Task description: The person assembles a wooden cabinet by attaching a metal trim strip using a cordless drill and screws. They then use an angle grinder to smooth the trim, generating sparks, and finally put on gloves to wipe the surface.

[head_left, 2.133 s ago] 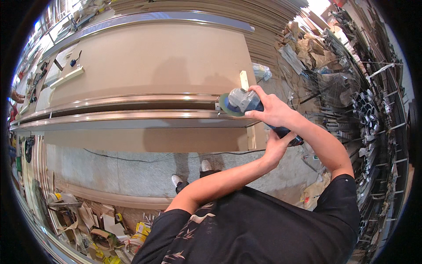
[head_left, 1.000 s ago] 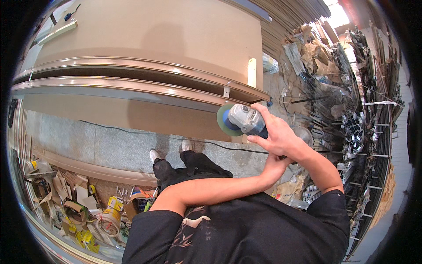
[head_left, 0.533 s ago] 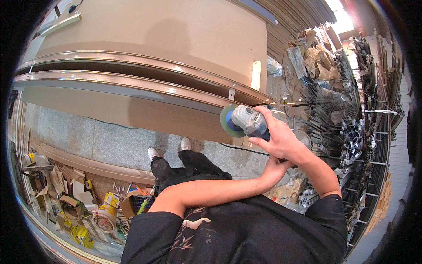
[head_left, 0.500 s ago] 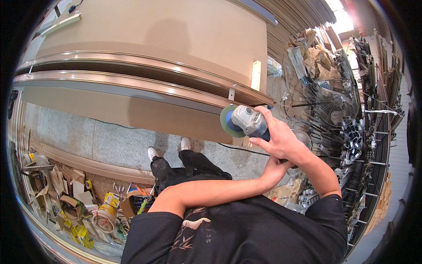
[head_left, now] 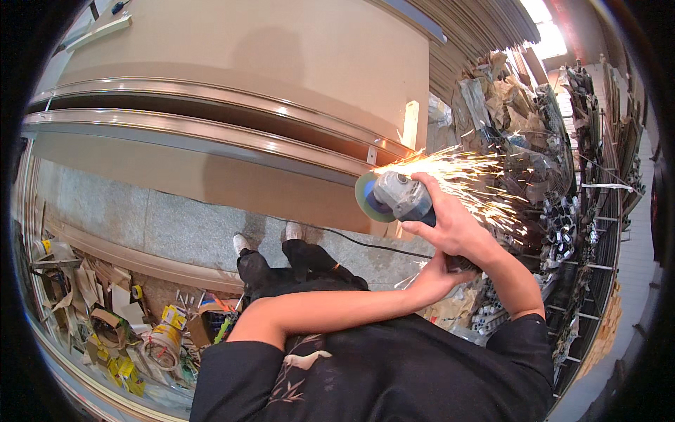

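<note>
My right hand (head_left: pixel 453 226) is closed over the front body of an angle grinder (head_left: pixel 402 194), its fingers partly hidden behind the tool. Crossing beneath it, my left hand (head_left: pixel 441 273) grips the rear of the same grinder. The green and blue disc (head_left: pixel 371 197) faces left, its upper edge at the right end of the nearer bronze metal profile (head_left: pixel 211 131). Bright sparks (head_left: pixel 467 176) spray from that spot to the right. A second profile (head_left: pixel 232 96) lies parallel, just beyond, with a small pale bracket (head_left: pixel 372 154) between the two near their right ends.
Both profiles lie on a large brown board (head_left: pixel 337 63). A black cord (head_left: pixel 351 240) runs over the grey floor (head_left: pixel 176 218) near my feet. Racks of metal lengths (head_left: pixel 562 225) and crumpled wrapping (head_left: pixel 517 98) stand right. Scraps and a bucket (head_left: pixel 163 346) crowd the lower left.
Sparks now stream from the disc's edge, where none flew before. The grinder has shifted very slightly right and down in view. Both hands keep their hold.
</note>
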